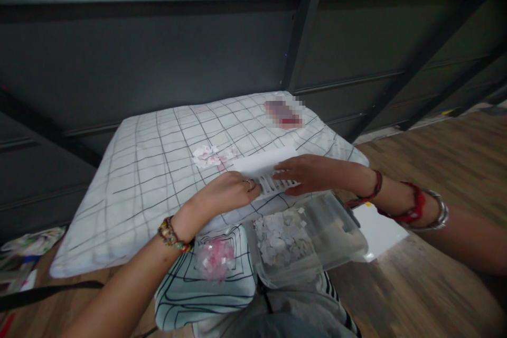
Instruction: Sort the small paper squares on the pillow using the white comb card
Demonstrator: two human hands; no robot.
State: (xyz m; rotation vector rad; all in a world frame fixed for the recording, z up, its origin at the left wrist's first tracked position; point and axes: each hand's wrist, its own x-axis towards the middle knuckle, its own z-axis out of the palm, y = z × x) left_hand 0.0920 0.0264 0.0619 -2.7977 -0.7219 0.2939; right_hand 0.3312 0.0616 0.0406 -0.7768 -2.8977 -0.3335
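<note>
A white sheet (263,161) with a row of slot-like stripes along its near side lies on the checked padded surface (158,153). My left hand (227,190), wearing a ring, has its fingers curled closed at the sheet's left end; the fingertips are partly hidden. My right hand (303,173) rests over the sheet's right part with fingers stretched out. Just beyond the left hand lies a small heap of white and pinkish scraps (214,157). Nearer to me, a clear plastic box (340,237) holds many small white pieces (283,237).
Pink and clear bits (216,259) lie on a pale blue patterned cloth item (206,301) left of the box. A blurred-out object (284,112) sits at the padded surface's far right. A dark panelled wall (158,53) stands behind. A white flat item (378,232) is beside the box.
</note>
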